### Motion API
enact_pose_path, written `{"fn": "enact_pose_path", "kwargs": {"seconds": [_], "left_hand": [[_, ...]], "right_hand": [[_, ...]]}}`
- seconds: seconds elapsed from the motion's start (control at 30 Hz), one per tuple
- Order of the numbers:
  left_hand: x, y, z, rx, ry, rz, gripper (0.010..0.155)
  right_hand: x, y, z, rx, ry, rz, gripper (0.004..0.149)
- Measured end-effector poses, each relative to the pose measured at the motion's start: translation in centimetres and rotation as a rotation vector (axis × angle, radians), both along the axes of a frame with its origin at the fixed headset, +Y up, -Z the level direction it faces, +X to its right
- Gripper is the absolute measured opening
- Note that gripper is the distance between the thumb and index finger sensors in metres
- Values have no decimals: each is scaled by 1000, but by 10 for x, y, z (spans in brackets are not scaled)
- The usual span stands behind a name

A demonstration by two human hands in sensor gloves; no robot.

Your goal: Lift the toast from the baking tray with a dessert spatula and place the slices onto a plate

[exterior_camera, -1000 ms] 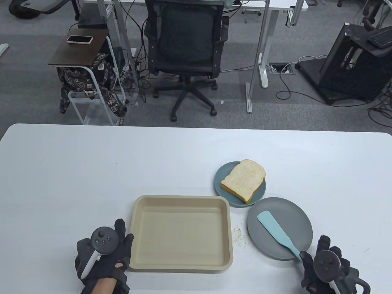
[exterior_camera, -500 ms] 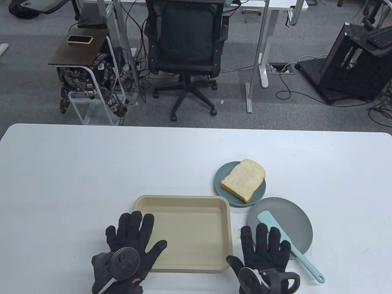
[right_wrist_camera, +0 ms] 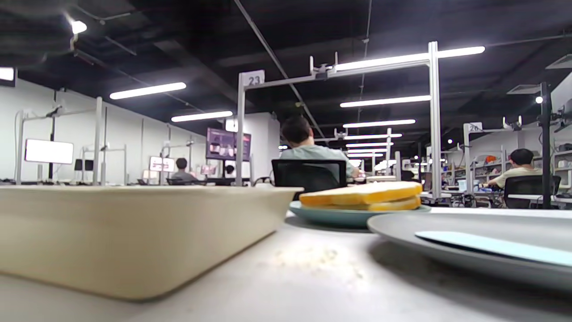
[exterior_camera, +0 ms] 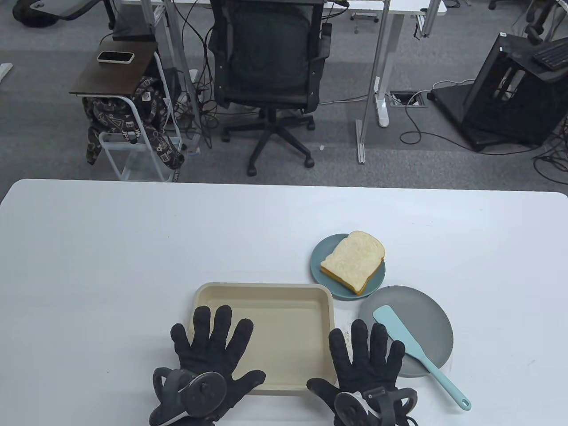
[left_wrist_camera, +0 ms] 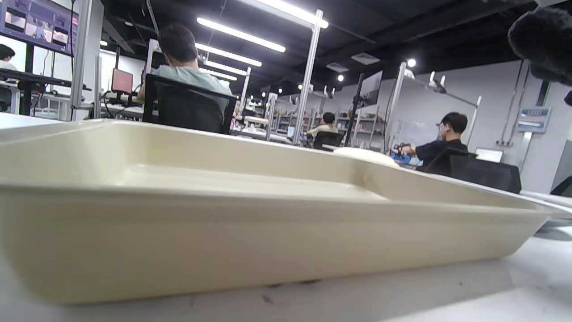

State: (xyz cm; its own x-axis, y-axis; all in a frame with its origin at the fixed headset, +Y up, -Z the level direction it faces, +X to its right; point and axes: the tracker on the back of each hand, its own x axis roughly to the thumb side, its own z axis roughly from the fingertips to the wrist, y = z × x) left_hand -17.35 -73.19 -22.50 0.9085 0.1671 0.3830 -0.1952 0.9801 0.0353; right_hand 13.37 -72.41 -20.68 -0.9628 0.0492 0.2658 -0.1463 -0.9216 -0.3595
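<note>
Beige baking tray (exterior_camera: 264, 338) bare, toast (exterior_camera: 353, 261) stacked on teal plate (exterior_camera: 318, 257) beyond; spatula (exterior_camera: 415, 352) parked across grey plate (exterior_camera: 432, 313); left hand (exterior_camera: 208, 359) and right hand (exterior_camera: 366, 361) flat on bench (exterior_camera: 133, 248), fingers spread, holding nothing, presumably task finished.

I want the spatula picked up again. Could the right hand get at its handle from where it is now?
Probably yes. The right hand lies flat and holds nothing, and the spatula handle juts off the grey plate onto bare table just to that hand's right, with nothing between them.
</note>
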Motion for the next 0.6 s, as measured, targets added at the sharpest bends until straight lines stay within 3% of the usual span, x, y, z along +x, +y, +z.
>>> {"fn": "enact_pose_path", "kwargs": {"seconds": [0.13, 0.47, 0.6], "left_hand": [[-1, -5, -5, -28, 3, -92, 91], [-3, -3, -5, -44, 24, -59, 90], [-1, 0, -5, -58, 25, -58, 91]], "right_hand": [[7, -3, -2, -25, -19, 6, 95], [5, -10, -4, -70, -18, -2, 95], [4, -9, -3, -36, 4, -25, 93]]}}
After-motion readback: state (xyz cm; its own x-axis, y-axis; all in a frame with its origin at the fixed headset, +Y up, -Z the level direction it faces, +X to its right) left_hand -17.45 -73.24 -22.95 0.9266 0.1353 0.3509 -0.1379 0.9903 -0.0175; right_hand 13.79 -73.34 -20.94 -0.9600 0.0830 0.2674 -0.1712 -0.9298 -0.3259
